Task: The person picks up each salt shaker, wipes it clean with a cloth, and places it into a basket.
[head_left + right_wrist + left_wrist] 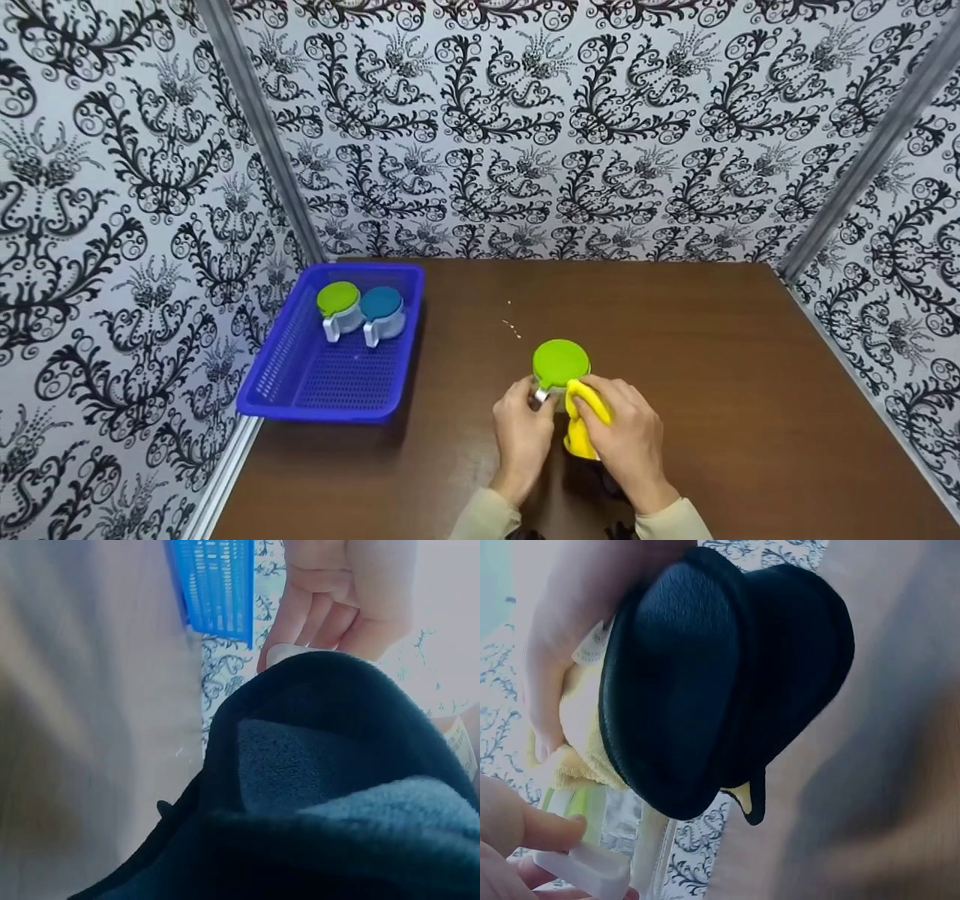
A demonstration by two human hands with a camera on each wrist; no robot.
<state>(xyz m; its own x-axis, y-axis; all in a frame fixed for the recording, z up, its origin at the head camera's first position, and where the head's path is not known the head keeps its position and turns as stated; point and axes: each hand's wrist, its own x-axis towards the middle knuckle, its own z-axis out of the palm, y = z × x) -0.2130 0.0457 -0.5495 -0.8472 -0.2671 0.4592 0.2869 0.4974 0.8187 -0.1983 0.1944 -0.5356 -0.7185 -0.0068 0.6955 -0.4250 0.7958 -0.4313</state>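
Observation:
A clear jar with a green lid (561,361) and a white handle (592,870) is held over the front middle of the table. My left hand (521,431) pinches that handle between thumb and fingers. Bunched in my right hand (630,431) is a yellow cloth (581,441) with a dark reverse side, gripped right at the jar's near right side. The cloth's dark side (682,682) hangs down below the fingers and fills much of both wrist views. It hides most of the jar's body there.
A blue plastic basket (319,412) stands on the left of the brown table (712,337). Inside are a green-lidded jar (337,298) and a blue-lidded jar (382,302), both with white handles. Small pale crumbs (511,325) lie beyond the hands. Patterned walls (525,135) enclose the table.

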